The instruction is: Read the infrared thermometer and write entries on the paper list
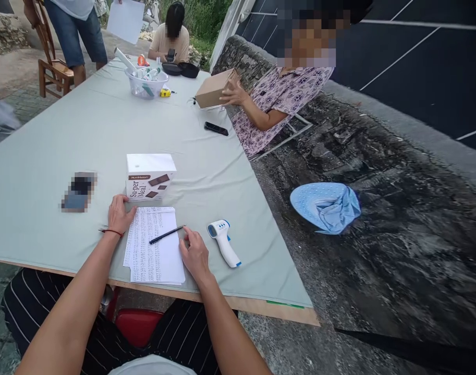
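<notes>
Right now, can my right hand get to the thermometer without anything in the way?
Probably yes: the right hand rests beside the thermometer, with only bare tablecloth between them.

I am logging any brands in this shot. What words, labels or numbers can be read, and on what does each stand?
"Super Meal": front of the white box, printed sideways.
Small brown label above it on the box: too blurred to read for certain.
Paper sheets under both hands: dense handwritten rows, too small to read.
Thermometer: no readable text.
Brown carton that another person holds: no print shows.
</notes>
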### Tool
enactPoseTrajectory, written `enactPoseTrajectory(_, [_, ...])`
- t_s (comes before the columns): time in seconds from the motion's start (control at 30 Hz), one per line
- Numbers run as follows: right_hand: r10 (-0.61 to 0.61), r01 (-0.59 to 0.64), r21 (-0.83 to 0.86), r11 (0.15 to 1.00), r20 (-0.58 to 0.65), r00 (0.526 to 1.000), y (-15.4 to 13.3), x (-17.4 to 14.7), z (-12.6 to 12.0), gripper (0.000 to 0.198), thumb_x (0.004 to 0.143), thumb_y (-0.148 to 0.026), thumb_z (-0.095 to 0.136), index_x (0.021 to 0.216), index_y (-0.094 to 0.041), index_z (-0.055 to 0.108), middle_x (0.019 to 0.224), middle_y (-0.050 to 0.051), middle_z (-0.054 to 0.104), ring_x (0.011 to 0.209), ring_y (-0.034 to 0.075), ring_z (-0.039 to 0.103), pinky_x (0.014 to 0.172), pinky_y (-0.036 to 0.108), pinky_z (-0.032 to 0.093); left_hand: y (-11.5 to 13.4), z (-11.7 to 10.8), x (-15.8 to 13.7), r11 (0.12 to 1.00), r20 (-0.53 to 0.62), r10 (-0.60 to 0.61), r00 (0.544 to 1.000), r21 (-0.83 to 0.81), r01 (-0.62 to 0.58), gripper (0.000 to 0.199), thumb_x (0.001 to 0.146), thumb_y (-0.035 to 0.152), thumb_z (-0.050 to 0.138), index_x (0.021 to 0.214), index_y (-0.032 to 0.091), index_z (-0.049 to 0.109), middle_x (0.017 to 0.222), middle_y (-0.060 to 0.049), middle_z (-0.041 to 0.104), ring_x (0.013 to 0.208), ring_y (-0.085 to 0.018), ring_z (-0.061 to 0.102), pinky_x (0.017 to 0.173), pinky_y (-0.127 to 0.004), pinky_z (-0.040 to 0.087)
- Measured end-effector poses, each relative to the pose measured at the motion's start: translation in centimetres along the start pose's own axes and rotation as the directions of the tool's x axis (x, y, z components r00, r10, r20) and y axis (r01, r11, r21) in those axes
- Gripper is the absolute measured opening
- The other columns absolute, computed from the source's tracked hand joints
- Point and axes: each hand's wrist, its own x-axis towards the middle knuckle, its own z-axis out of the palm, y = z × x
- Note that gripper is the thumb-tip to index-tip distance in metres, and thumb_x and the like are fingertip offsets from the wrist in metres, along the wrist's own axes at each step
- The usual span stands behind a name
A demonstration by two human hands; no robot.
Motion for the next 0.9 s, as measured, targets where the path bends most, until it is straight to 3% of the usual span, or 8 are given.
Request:
enactPoseTrajectory(0.13, [0.109,-0.095,0.174,0.980,-0.072,0.991,-1.1,1.2,-0.4,0.042,0.083,-0.029,0.044,0.117,-0.015,0.063,0.082,0.005,0.058,0.072,0.017,0.053,0.072,0.032,0.048,-0.2,0.0,0.1,1.000,-0.015,0.013,1.000,0.000,-0.013,0.024,0.075,0.026,0.060,0.091,0.022,0.043,0.107,-0.009,0.057,0.105,-0.026,0.057,0.092,-0.043,0.046])
enactPoseTrajectory(0.27, [0.149,-0.107,0.365,0.925,-0.089,0.985,-4.1,6.5,-1.7,0.051,0.079,-0.028,0.048,0.128,-0.018,0.058,0.076,-0.001,0.053,0.069,0.014,0.050,0.072,0.030,0.046,-0.4,0.1,0.3,0.999,-0.026,0.038,0.999,0.016,-0.038,0.024,0.074,0.025,0.060,0.090,0.022,0.043,0.105,-0.008,0.058,0.106,-0.026,0.056,0.091,-0.043,0.046])
enactPoseTrajectory(0.47, [-0.031,0.072,0.497,0.865,-0.091,0.995,-9.1,19.8,-4.2,0.070,0.074,-0.016,0.048,0.144,-0.024,0.041,0.069,-0.006,0.054,0.058,0.011,0.042,0.060,0.025,0.042,-0.6,-0.1,0.6,0.999,-0.023,0.047,0.999,0.012,-0.046,0.023,0.074,0.024,0.060,0.090,0.022,0.043,0.105,-0.009,0.057,0.106,-0.026,0.056,0.091,-0.043,0.046])
enactPoseTrajectory(0.57, [-0.119,0.151,0.507,0.849,-0.094,0.988,-10.0,23.6,-5.4,0.074,0.073,-0.012,0.045,0.146,-0.024,0.036,0.076,-0.004,0.058,0.056,0.009,0.042,0.057,0.023,0.039,-0.6,0.0,0.6,0.999,-0.023,0.038,0.999,0.003,-0.038,0.023,0.074,0.024,0.060,0.090,0.022,0.044,0.104,-0.008,0.057,0.105,-0.026,0.056,0.091,-0.044,0.046])
enactPoseTrajectory(0.63, [-0.159,0.183,0.481,0.857,-0.092,0.983,-9.9,23.6,-6.2,0.074,0.073,-0.012,0.044,0.146,-0.023,0.036,0.080,-0.003,0.060,0.056,0.009,0.042,0.056,0.023,0.039,-0.6,0.0,0.5,1.000,-0.026,0.022,0.999,-0.007,-0.022,0.024,0.074,0.024,0.060,0.091,0.022,0.044,0.103,-0.008,0.056,0.104,-0.026,0.056,0.091,-0.043,0.046])
enactPoseTrajectory(0.7, [-0.159,0.176,0.412,0.894,-0.074,0.984,-9.1,21.5,-7.1,0.073,0.074,-0.013,0.044,0.146,-0.024,0.036,0.082,-0.002,0.061,0.057,0.009,0.043,0.058,0.025,0.040,-0.5,0.0,0.4,1.000,-0.028,-0.017,0.999,-0.024,0.016,0.026,0.074,0.026,0.061,0.093,0.022,0.045,0.103,-0.008,0.055,0.103,-0.025,0.056,0.091,-0.044,0.046])
enactPoseTrajectory(0.8, [-0.082,0.087,0.241,0.967,-0.032,0.996,-6.6,16.0,-8.0,0.070,0.076,-0.018,0.046,0.145,-0.026,0.036,0.080,-0.002,0.060,0.062,0.012,0.046,0.064,0.028,0.044,-0.3,-0.1,0.6,0.992,-0.018,-0.098,0.995,-0.081,0.097,0.039,0.073,0.030,0.065,0.105,0.022,0.045,0.110,-0.008,0.054,0.106,-0.025,0.056,0.093,-0.044,0.046])
enactPoseTrajectory(0.9, [-0.003,0.004,0.033,0.999,-0.026,1.000,-2.9,10.1,-8.5,0.064,0.078,-0.025,0.049,0.142,-0.026,0.041,0.087,0.002,0.058,0.074,0.017,0.052,0.073,0.034,0.047,-0.2,-0.5,1.4,0.968,0.045,-0.191,0.981,-0.158,0.196,0.066,0.066,0.034,0.075,0.122,0.023,0.040,0.127,-0.011,0.048,0.114,-0.028,0.055,0.094,-0.044,0.046])
